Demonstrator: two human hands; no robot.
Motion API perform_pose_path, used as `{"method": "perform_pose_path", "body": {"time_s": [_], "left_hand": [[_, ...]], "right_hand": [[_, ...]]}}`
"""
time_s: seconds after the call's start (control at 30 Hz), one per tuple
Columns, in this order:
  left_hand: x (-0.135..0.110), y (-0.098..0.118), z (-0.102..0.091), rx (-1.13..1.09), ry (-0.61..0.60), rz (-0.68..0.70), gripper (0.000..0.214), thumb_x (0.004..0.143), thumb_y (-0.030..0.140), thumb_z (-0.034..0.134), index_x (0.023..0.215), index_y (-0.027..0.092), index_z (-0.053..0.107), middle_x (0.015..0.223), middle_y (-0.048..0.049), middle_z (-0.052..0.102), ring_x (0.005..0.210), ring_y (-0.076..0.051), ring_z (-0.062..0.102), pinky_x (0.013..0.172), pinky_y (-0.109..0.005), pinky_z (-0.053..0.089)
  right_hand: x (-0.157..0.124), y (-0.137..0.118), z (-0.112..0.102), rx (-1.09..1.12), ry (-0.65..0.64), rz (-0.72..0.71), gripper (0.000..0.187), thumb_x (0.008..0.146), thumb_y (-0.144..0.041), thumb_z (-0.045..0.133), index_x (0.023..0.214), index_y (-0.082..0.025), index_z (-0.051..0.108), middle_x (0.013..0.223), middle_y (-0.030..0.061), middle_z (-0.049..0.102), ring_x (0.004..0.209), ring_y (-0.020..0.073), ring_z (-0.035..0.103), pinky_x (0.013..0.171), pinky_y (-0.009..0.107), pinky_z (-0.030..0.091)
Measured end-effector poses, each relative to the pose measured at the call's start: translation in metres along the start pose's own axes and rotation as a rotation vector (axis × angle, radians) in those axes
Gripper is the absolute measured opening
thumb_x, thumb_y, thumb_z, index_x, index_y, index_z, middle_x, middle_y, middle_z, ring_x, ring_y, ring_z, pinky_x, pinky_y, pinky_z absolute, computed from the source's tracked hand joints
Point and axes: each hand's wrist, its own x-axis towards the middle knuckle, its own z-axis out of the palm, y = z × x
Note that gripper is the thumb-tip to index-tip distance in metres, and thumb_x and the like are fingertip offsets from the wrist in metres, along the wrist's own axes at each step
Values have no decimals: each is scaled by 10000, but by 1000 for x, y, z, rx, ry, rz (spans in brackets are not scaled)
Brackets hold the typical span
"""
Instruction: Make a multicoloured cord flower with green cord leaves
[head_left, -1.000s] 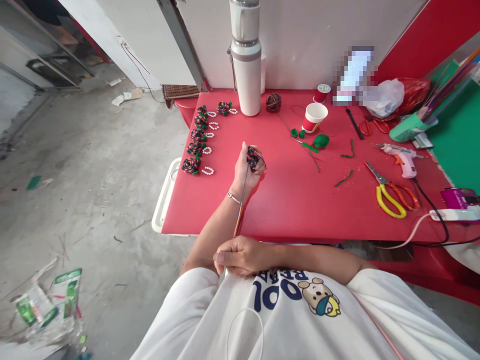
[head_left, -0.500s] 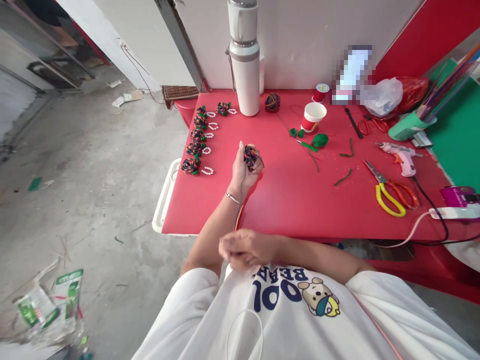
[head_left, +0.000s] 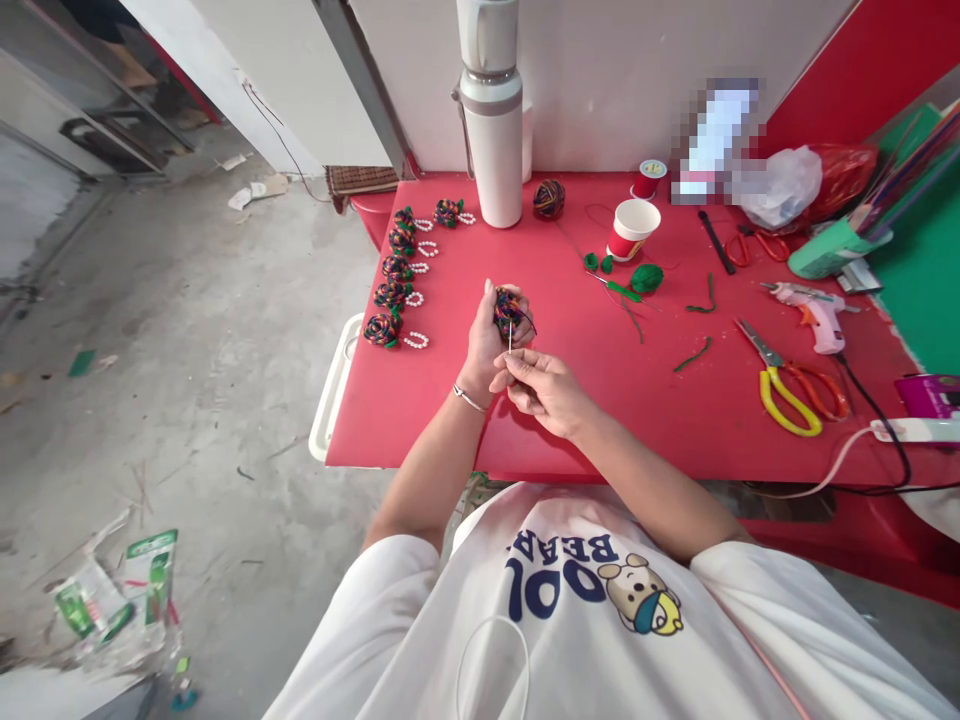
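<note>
My left hand (head_left: 484,340) is closed round a multicoloured yarn flower (head_left: 507,304) above the red table. Between the thumb and fingertips of my right hand (head_left: 550,388) is a thin needle (head_left: 511,338), its far end at the flower; whether it has entered the yarn I cannot tell. To the left, several similar yarn flowers (head_left: 382,330) with green bits lie in a row, small white bead loops (head_left: 415,341) beside them. A ball of the same multicoloured yarn (head_left: 549,199) rests behind my hands.
A tall white bottle (head_left: 501,150) stands at the back beside the wall. Rightward are a paper cup (head_left: 634,230), green yarn ball (head_left: 646,278), green-handled hook (head_left: 621,291), thread spool (head_left: 649,180), yellow-and-orange scissors (head_left: 787,390), a pink glue gun (head_left: 814,312) and cables.
My right hand has moved from near my shirt forward to the yarn flower, and the needle now shows in its fingers. My left hand still holds the flower in about the same place.
</note>
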Motion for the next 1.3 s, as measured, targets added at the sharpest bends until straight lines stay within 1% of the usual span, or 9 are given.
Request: {"method": "perform_pose_path", "body": {"time_s": [0.1, 0.27, 0.47, 0.67, 0.8, 0.9, 1.03, 1.17, 1.3], "left_hand": [[-1, 0, 2, 12, 16, -18, 480, 1068, 593, 524, 816, 205, 650, 697, 15, 575, 408, -47, 352, 356, -197, 266], [-2, 1, 1, -16, 17, -25, 518, 1033, 674, 538, 845, 211, 675, 689, 12, 584, 407, -48, 384, 346, -190, 304], [-1, 0, 0, 4, 31, -21, 538, 1027, 689, 535, 827, 209, 672, 702, 9, 590, 410, -44, 385, 349, -186, 310], [-2, 0, 0, 46, 2, 0, 495, 1056, 619, 534, 815, 204, 656, 705, 12, 587, 418, -43, 387, 369, -181, 313], [-3, -1, 0, 33, 18, -20, 468, 1053, 603, 549, 816, 212, 651, 709, 8, 600, 434, -53, 429, 392, -182, 371], [-3, -2, -1, 10, 5, -33, 449, 1066, 583, 529, 840, 215, 654, 739, -1, 636, 500, -77, 551, 462, -188, 479], [-3, -1, -3, -20, 22, -65, 464, 1065, 599, 520, 866, 203, 659, 836, -30, 715, 685, -129, 730, 638, -233, 609], [-3, -1, -5, -38, 4, -78, 484, 1052, 618, 532, 869, 190, 667, 909, -60, 759, 805, -173, 797, 763, -301, 655], [-3, 0, -8, -55, -32, -77, 421, 1064, 540, 555, 868, 184, 667, 955, -71, 782, 856, -191, 815, 827, -338, 662]], "right_hand": [[0, 2, 2, -3, -15, 22, 323, 797, -415, 865, 890, -175, 670, 715, 22, 777, 436, 50, 442, 384, 185, 183], [2, 4, 1, 11, -13, 42, 340, 775, -415, 885, 895, -181, 670, 737, 27, 791, 477, 66, 512, 389, 178, 266], [5, 5, 0, 7, -15, 41, 315, 824, -411, 859, 907, -175, 667, 753, 39, 791, 487, 68, 523, 396, 176, 277], [5, 5, 0, 17, 5, 53, 273, 859, -378, 837, 917, -170, 670, 758, 45, 793, 491, 69, 534, 403, 169, 294], [7, 5, -1, 24, 24, 36, 262, 851, -367, 840, 919, -170, 680, 745, 37, 790, 491, 68, 543, 403, 165, 315], [9, 7, -2, 11, 32, 12, 273, 851, -382, 840, 924, -174, 680, 747, 34, 791, 496, 71, 555, 407, 164, 340], [12, 10, -4, -45, 38, -27, 326, 844, -443, 844, 936, -177, 680, 765, 34, 793, 504, 74, 563, 410, 171, 361], [14, 12, -6, -100, 36, -66, 365, 839, -493, 835, 939, -181, 673, 775, 31, 794, 500, 75, 561, 404, 178, 371], [17, 14, -10, -146, 43, -102, 386, 823, -515, 830, 945, -184, 675, 779, 30, 797, 494, 77, 564, 398, 181, 390]]}}
